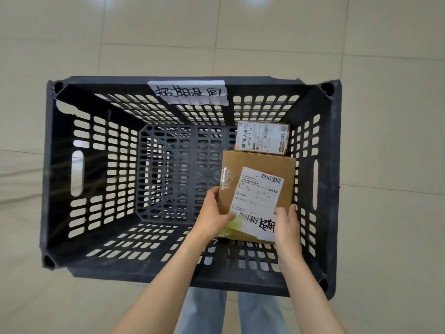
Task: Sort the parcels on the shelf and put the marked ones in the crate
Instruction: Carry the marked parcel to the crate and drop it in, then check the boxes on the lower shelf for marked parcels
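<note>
A dark slotted plastic crate [67,165] stands on the floor below me, with a white handwritten label [190,92] on its far rim. Inside its right half I hold a brown cardboard parcel [274,165] with a white shipping label and black handwritten marks near its lower edge. My left hand [213,213] grips the parcel's left near corner. My right hand [287,225] grips its right near edge, thumb on the label. A smaller parcel [262,138] with barcode labels lies in the crate's far right corner, just beyond the held one.
The crate sits on pale floor tiles [385,68]. Its left half shows only the bare slotted bottom [173,169]. My legs in light jeans [204,309] are at the crate's near wall.
</note>
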Action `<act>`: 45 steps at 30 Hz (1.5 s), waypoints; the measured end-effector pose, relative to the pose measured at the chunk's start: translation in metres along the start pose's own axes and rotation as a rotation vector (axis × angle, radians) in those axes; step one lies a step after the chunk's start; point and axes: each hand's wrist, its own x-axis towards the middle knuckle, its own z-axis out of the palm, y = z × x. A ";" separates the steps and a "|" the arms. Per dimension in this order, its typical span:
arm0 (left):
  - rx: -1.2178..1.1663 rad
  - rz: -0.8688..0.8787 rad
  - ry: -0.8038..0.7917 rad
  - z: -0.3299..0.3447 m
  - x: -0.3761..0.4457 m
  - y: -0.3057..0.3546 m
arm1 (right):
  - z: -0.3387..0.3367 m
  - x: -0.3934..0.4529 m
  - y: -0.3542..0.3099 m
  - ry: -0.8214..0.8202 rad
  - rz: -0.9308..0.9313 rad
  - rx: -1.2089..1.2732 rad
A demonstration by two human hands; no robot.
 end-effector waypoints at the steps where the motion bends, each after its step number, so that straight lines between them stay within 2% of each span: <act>1: 0.002 0.030 0.020 -0.002 -0.006 0.004 | -0.003 -0.005 -0.003 -0.001 0.000 0.017; 9: -0.025 0.270 0.102 -0.040 -0.075 0.070 | -0.027 -0.073 -0.065 -0.062 -0.156 0.067; 18: 0.016 0.586 0.104 -0.068 -0.213 0.174 | -0.069 -0.205 -0.146 -0.099 -0.445 0.204; 22: 0.053 0.753 0.049 -0.064 -0.272 0.224 | -0.107 -0.266 -0.166 -0.010 -0.611 0.304; 25: 0.092 0.881 -0.050 -0.053 -0.312 0.250 | -0.138 -0.308 -0.162 0.081 -0.701 0.386; 30: 0.241 1.039 -0.281 -0.013 -0.371 0.269 | -0.192 -0.369 -0.114 0.298 -0.777 0.585; 36: 0.407 1.136 -0.628 0.087 -0.450 0.259 | -0.272 -0.430 -0.011 0.648 -0.751 0.834; 41: 0.546 1.228 -0.938 0.183 -0.545 0.209 | -0.332 -0.493 0.108 0.986 -0.707 1.036; 45: 0.675 1.298 -1.202 0.256 -0.632 0.134 | -0.359 -0.551 0.232 1.252 -0.628 1.188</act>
